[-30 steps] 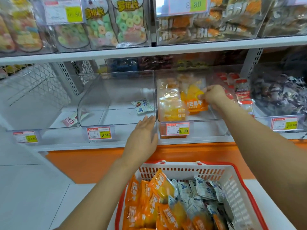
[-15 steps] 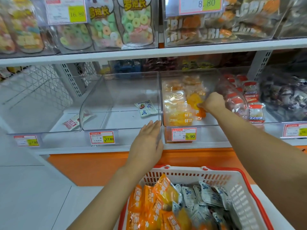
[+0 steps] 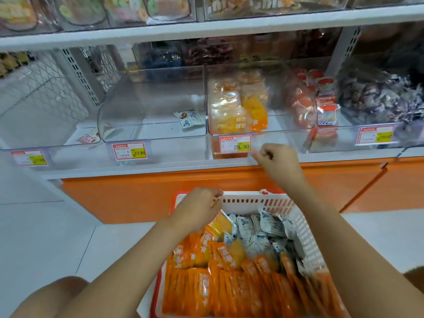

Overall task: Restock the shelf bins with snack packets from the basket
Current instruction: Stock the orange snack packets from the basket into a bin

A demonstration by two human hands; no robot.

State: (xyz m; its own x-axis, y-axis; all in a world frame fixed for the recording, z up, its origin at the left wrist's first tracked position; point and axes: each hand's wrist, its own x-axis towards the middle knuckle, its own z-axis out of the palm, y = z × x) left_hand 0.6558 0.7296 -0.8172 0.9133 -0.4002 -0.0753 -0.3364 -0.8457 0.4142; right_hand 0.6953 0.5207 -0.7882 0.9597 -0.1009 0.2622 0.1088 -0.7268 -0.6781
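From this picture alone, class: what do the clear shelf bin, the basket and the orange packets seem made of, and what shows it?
Shelf bin: likely rigid clear plastic, perhaps acrylic; see-through, with glossy reflections.
Basket: moulded plastic, matt; slotted white walls, red rim.
Orange packets: thin glossy film, probably plastic; printed, with shine.

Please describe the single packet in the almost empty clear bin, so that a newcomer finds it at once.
On the lower shelf, find the clear bin behind the 17.80 price tag, left of the bin of orange packets. By its right wall lies a white packet with blue print and a red picture, alone in that bin.
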